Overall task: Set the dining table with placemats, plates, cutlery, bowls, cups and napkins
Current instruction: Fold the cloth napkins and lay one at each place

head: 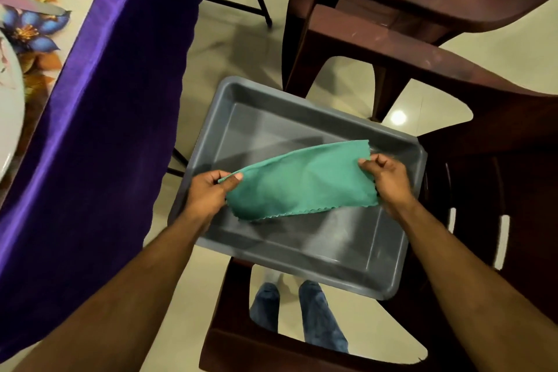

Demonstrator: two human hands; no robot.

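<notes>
The person holds a green napkin (299, 181) above the grey tray (389, 254), which rests on a brown plastic chair (483, 118). The left hand (208, 193) pinches one end of the cloth and the right hand (389, 178) pinches the other end, so it hangs stretched between them. The tray under it shows nothing else inside. The step in hand seems to be the napkins. Next, the cloth probably must be folded and carried to the table with the purple cloth (99, 118), left of the tray, beside the floral placemat (39, 48) and the plate (9, 106).
</notes>
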